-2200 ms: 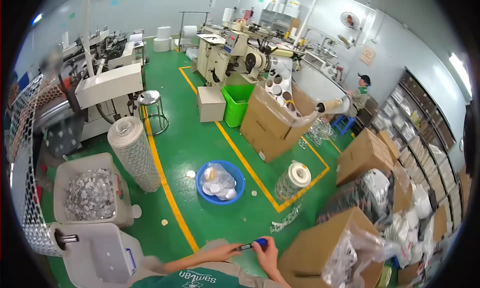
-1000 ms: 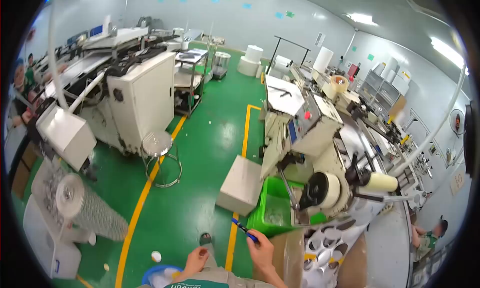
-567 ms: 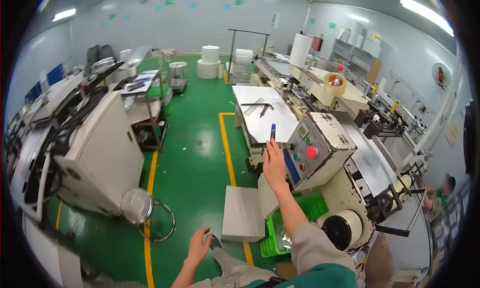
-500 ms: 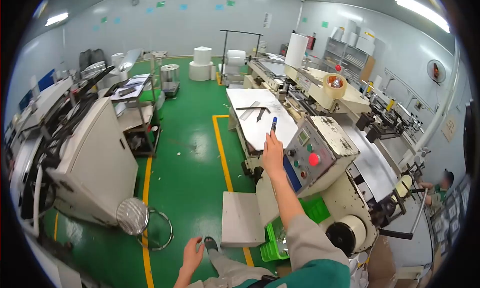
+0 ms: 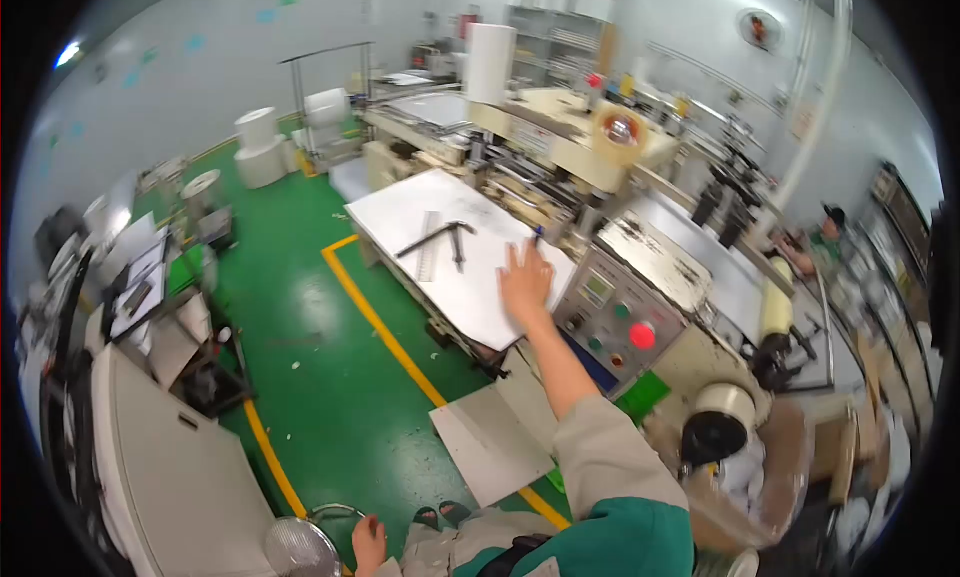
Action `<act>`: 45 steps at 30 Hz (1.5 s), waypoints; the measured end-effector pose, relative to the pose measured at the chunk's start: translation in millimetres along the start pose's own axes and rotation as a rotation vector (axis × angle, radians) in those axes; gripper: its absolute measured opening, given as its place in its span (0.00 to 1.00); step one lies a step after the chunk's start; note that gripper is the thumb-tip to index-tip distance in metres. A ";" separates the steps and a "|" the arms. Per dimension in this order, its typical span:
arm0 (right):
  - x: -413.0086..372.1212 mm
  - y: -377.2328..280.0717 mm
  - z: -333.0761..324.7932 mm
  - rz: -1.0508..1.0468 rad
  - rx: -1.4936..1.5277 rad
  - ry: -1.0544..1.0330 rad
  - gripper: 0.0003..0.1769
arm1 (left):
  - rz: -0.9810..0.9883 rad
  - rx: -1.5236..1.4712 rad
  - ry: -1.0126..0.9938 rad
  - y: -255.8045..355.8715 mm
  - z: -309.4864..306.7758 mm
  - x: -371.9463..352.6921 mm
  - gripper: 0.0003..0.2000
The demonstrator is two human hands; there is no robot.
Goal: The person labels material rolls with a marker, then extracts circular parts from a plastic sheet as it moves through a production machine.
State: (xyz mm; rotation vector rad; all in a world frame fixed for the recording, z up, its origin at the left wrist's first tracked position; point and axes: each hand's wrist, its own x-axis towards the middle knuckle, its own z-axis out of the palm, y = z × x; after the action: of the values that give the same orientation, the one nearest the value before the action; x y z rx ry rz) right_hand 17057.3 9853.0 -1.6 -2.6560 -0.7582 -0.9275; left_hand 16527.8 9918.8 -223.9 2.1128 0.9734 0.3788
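Note:
My right hand (image 5: 525, 282) reaches over the white-topped table (image 5: 400, 202), its fingers spread. A blue marker (image 5: 538, 235) shows just past the fingertips, near the table's right edge; whether a finger still touches it is hard to make out. To the left of that hand, a dark hammer-shaped tool (image 5: 457, 242) lies on the white surface beside a clear ruler (image 5: 429, 247). My left hand (image 5: 370, 544) hangs low by my leg, fingers loosely bent, with nothing visible in it. A round metal stool (image 5: 303, 549) is close to it.
Right of the table stands a control box (image 5: 620, 317) with a red button (image 5: 642, 335). A slanted pale panel (image 5: 492, 442) sits below the table. At left is a grey cabinet (image 5: 170, 457). Another person (image 5: 825, 242) is at the far right. Large white rolls (image 5: 260, 147) stand behind.
The view has turned right and closer to the table. My right hand, earlier closed around the upright blue marker, has spread its fingers over the white surface. My left hand is lower in view.

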 end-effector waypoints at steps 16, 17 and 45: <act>-657.9 63.0 -234.3 0.835 0.094 -1.278 0.18 | 0.876 -0.439 -0.531 298.9 102.6 84.7 0.15; -717.8 67.1 -233.1 0.825 0.094 -1.389 0.19 | 0.902 -0.467 -0.487 325.9 119.4 72.7 0.19; -731.6 353.3 -401.2 0.813 0.178 -1.229 0.20 | 0.594 -0.488 0.317 458.7 266.3 49.4 0.41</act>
State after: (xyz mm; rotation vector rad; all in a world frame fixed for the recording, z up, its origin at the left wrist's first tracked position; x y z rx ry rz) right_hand 16554.4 9117.8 -168.1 -2.7053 0.1614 0.9787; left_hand 16941.8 9626.1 -60.2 1.8698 0.3314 1.1502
